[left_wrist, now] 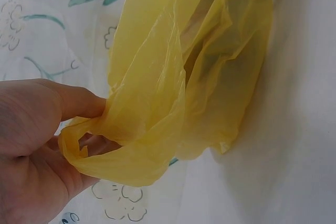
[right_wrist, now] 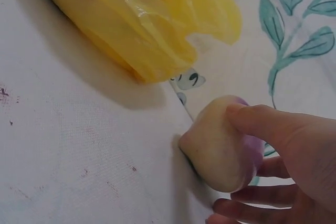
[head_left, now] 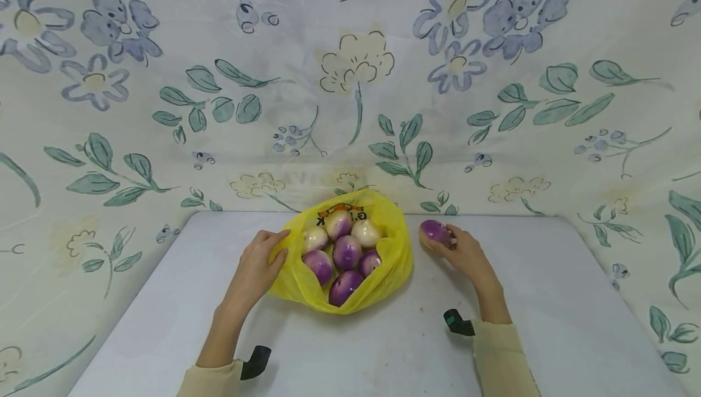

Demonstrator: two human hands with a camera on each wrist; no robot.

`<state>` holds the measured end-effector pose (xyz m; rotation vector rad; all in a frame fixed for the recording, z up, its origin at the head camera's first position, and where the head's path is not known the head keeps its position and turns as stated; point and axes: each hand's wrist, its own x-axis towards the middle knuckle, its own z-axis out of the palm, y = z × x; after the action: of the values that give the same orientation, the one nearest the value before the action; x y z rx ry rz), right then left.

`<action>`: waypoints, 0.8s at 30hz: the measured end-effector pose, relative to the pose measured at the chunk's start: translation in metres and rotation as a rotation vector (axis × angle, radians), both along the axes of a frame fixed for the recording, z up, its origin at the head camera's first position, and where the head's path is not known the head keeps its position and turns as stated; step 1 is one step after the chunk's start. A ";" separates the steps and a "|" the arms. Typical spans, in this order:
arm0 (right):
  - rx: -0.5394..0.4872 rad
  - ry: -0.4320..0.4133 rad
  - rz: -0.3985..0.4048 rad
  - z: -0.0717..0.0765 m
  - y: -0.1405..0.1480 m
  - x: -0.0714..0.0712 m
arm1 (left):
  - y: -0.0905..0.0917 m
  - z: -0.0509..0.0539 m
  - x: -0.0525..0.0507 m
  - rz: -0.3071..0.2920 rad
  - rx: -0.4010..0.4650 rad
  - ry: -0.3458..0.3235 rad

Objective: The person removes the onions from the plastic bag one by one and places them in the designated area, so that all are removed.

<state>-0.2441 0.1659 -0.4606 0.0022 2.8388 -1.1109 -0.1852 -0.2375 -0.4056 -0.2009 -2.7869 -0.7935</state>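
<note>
A yellow plastic bag [head_left: 391, 251] lies with its mouth wide, and several purple-and-white turnips [head_left: 347, 252] show inside it. My left hand [head_left: 260, 266] holds the bag's left edge; in the left wrist view the thumb and fingers [left_wrist: 84, 100] are on a loop of thin yellow plastic [left_wrist: 142, 145]. To the right of the bag, my right hand [head_left: 465, 254] grips a single turnip [head_left: 436, 232]. The right wrist view shows this turnip [right_wrist: 215, 145] between thumb and fingers, its pale pointed end facing away from the palm, low over the table.
The white table [head_left: 350, 354] carries small dark specks near its middle. Behind it hangs a flowered cloth [head_left: 306, 111], which also runs down both sides. Black curved pieces [head_left: 256, 362] stick out by both sleeves.
</note>
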 end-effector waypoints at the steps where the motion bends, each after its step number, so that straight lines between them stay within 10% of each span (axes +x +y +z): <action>1: 0.001 -0.002 -0.001 0.000 0.000 0.000 | 0.000 0.000 0.000 0.001 0.000 -0.001; 24: 0.020 -0.006 0.035 0.010 0.002 0.004 | -0.001 -0.001 0.001 0.002 0.003 -0.001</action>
<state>-0.2396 0.1683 -0.4504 -0.0430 2.8330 -1.0736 -0.1844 -0.2386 -0.4066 -0.1970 -2.7863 -0.7974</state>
